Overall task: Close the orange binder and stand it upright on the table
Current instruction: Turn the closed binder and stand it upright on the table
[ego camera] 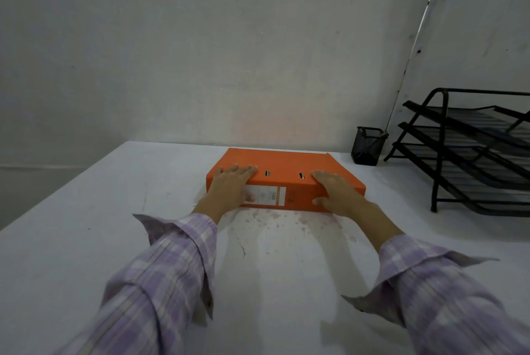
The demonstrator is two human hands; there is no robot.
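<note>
The orange binder [286,165] lies flat and closed on the white table [86,240], its labelled spine facing me. My left hand [232,186] grips the spine's left end, fingers on the top cover and thumb on the spine's white label. My right hand [334,189] holds the right end the same way, fingers on top, thumb against the spine. Two small slots in the cover show between my hands.
A black mesh pen cup [368,145] stands by the wall, right of the binder. A black three-tier letter tray [473,153] fills the far right. The wall runs close behind the binder. Stains mark the tabletop just in front of the spine.
</note>
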